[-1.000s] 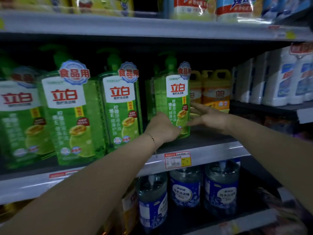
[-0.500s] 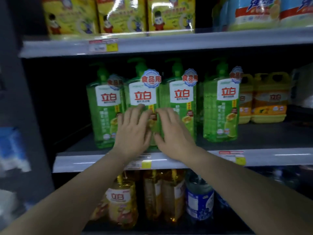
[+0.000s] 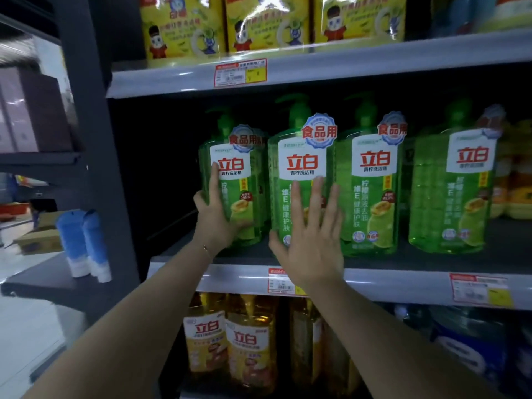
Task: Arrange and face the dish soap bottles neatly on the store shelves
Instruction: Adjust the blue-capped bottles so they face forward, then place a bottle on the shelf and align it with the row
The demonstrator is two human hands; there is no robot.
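Note:
Several green pump bottles of dish soap stand in a row on the middle shelf [image 3: 403, 279], labels facing out. My left hand [image 3: 214, 217] holds the leftmost green bottle [image 3: 239, 180] at its left side, index finger up along the label edge. My right hand [image 3: 312, 240] lies flat with spread fingers against the front of the second green bottle [image 3: 299, 162]. The third green bottle [image 3: 371, 191] stands close beside it. A fourth green bottle [image 3: 454, 191] stands apart to the right with a gap between.
Yellow refill packs [image 3: 267, 21] fill the top shelf. Amber soap bottles [image 3: 244, 347] and blue-labelled jugs [image 3: 466, 347] stand on the lower shelf. A dark upright post [image 3: 95, 139] bounds the shelf on the left; blue tubes [image 3: 83, 243] stand beyond it. Orange bottles [image 3: 518, 188] sit far right.
The view has moved closer. My left hand shifted from the second bottle to the leftmost one. My right hand moved from the third bottle's front onto the second bottle.

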